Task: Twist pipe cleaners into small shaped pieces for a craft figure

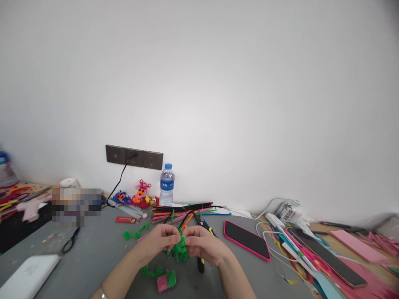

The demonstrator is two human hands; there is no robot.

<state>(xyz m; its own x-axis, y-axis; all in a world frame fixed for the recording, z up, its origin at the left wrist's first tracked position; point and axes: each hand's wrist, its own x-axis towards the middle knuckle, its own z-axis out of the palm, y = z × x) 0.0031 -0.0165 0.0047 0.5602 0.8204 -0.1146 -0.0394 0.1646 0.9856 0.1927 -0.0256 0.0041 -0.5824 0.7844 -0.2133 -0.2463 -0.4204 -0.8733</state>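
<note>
Over the grey table top, my left hand (166,237) and my right hand (201,244) meet, fingertips pinched. Between them is a small green pipe-cleaner piece (181,250), fuzzy and coiled, with strands hanging below; its exact shape is partly covered by the fingers. Below my left hand lies a pink and green pipe-cleaner bundle (166,281), beside a curved green pipe-cleaner piece (152,272). Small green coils (136,234) rest to the left. Pliers with black and yellow handles (201,265) lie partly hidden under my right hand.
Behind the hands are loose pipe cleaners (183,211), a water bottle (167,185) and colourful finished figures (141,193). A pink-edged phone (247,240) lies to the right, with white cables (274,249) past it. A white box-like object (31,276) sits front left; a wall socket (134,157) is behind.
</note>
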